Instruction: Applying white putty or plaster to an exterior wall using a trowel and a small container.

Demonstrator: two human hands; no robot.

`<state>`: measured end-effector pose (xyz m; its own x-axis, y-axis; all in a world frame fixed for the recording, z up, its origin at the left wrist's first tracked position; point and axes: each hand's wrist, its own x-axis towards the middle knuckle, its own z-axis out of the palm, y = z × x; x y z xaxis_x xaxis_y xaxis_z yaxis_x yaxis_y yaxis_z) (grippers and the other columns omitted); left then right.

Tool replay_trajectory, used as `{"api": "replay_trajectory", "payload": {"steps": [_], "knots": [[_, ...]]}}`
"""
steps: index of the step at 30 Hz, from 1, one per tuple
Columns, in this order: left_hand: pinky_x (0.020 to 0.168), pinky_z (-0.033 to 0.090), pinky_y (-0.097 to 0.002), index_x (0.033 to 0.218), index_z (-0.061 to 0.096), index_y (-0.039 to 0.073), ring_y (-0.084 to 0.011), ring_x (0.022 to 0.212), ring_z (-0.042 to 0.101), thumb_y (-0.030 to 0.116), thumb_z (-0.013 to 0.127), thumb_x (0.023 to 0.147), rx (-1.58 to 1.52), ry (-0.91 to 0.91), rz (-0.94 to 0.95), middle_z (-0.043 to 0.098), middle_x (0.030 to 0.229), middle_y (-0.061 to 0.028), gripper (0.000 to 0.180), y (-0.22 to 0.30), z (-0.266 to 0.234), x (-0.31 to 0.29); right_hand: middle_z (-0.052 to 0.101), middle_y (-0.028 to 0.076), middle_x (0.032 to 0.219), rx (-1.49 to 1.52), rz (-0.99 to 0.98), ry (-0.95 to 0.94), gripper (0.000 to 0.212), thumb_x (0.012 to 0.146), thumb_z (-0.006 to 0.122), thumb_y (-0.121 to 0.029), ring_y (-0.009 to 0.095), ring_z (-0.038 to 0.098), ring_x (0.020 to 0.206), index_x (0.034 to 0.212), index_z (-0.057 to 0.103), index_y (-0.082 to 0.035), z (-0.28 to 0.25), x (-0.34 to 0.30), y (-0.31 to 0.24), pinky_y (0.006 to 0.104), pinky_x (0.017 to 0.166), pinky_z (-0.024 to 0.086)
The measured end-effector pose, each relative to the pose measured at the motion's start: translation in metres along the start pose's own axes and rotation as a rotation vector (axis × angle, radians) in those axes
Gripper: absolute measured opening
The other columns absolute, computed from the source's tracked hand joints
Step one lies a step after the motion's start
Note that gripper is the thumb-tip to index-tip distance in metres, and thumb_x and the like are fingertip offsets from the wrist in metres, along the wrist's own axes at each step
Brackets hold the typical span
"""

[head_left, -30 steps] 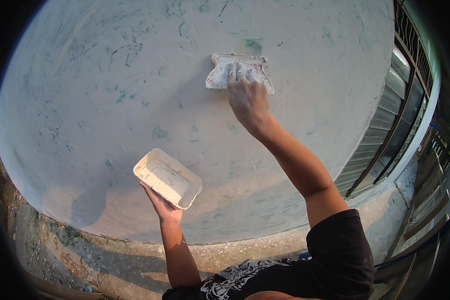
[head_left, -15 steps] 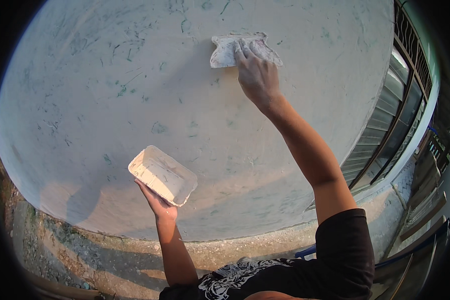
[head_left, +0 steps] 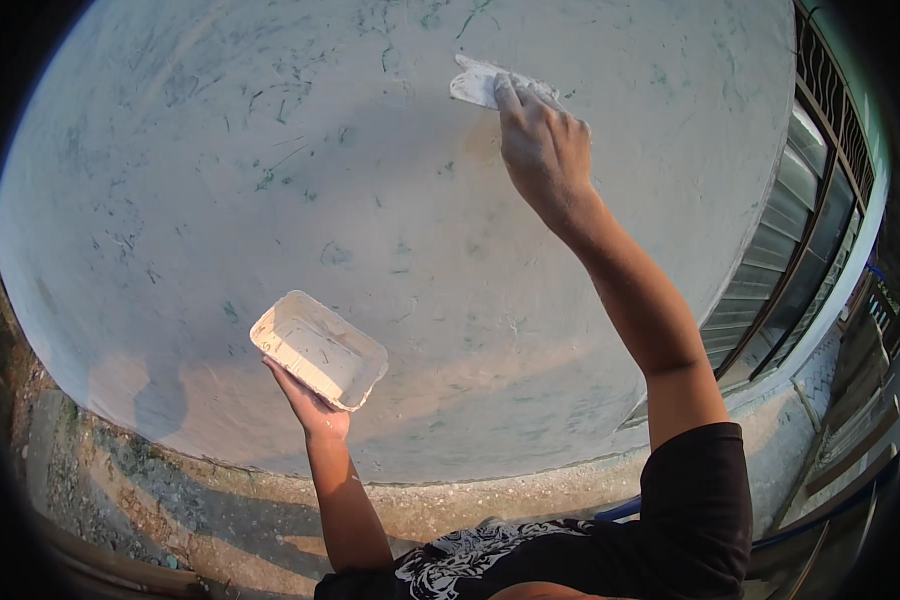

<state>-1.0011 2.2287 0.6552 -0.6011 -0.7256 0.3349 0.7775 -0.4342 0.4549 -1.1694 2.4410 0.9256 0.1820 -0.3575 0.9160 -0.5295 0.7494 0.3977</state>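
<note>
My right hand (head_left: 548,150) grips a flat, whitish putty spreader (head_left: 477,84), fingers laid over its face. The spreader is tilted near the upper middle of the pale wall (head_left: 370,225), seen nearly edge-on; whether its edge touches the wall I cannot tell. White paste coats the spreader and my fingertips. Lower left, my left hand (head_left: 322,418) supports a rectangular white tub (head_left: 296,362) from beneath, its open side facing me. Whitish residue and small dark specks show inside. The fingers under the tub are partly hidden.
Green scuffs and patches mark the wall. A window with louvred panes (head_left: 770,265) and a metal grille is at the right. Below runs a rough ground strip (head_left: 240,520). Wooden boards (head_left: 850,450) stand at the lower right, near a blue object (head_left: 620,510).
My right hand and the spreader have moved slightly up and right, and the spreader has turned from face-on to a steeper tilt. The tub has barely moved.
</note>
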Motion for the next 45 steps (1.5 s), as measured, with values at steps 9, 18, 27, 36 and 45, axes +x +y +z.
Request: {"api": "replay_trajectory", "payload": {"steps": [9,18,27,36,45], "knots": [[0.116,0.029,-0.0470,0.156,0.021,0.020,-0.0274,0.143,0.029,0.071,0.039,0.094,-0.029,0.011,-0.052,0.025,0.158,-0.0041,0.082,-0.006,-0.001,-0.008,0.061,0.039,0.111,0.033,-0.272,-0.287,0.046,0.082,0.057,-0.005,0.041,0.071,0.088,0.123,0.054,0.017,0.064,-0.114,-0.055,0.0408,0.059,0.061],[0.116,0.028,-0.0488,0.156,0.021,0.020,-0.0273,0.144,0.028,0.071,0.036,0.095,-0.004,0.033,-0.003,0.024,0.159,-0.0039,0.081,0.006,0.005,-0.008,0.066,0.017,0.118,0.058,0.100,-0.014,0.038,0.085,0.052,0.000,0.035,0.063,0.112,0.123,0.060,0.001,0.016,-0.032,0.024,0.0423,0.088,0.056],[0.115,0.030,-0.0470,0.155,0.023,0.020,-0.0269,0.143,0.031,0.070,0.037,0.096,-0.036,-0.006,-0.048,0.027,0.157,-0.0035,0.079,-0.023,0.005,-0.002,0.049,0.031,0.137,0.115,-0.108,-0.241,0.051,0.085,0.054,-0.008,0.040,0.050,0.130,0.133,0.050,0.009,0.083,-0.127,-0.035,0.0437,0.096,0.054],[0.115,0.030,-0.0458,0.155,0.023,0.019,-0.0253,0.143,0.030,0.068,0.035,0.097,-0.042,0.030,-0.015,0.027,0.157,-0.0031,0.077,-0.012,0.011,-0.003,0.069,0.015,0.098,0.104,0.173,-0.142,0.033,0.085,0.050,-0.002,0.035,0.069,0.082,0.116,0.061,-0.006,0.014,-0.064,0.032,0.0451,0.061,0.056],[0.115,0.030,-0.0449,0.154,0.025,0.018,-0.0242,0.141,0.032,0.066,0.036,0.099,-0.110,-0.060,-0.038,0.029,0.156,-0.0029,0.074,-0.043,0.008,-0.001,0.056,0.026,0.133,-0.020,0.076,-0.063,0.050,0.081,0.055,-0.002,0.036,0.055,0.126,0.130,0.055,0.007,0.075,-0.074,0.034,0.0393,0.097,0.052]]}}
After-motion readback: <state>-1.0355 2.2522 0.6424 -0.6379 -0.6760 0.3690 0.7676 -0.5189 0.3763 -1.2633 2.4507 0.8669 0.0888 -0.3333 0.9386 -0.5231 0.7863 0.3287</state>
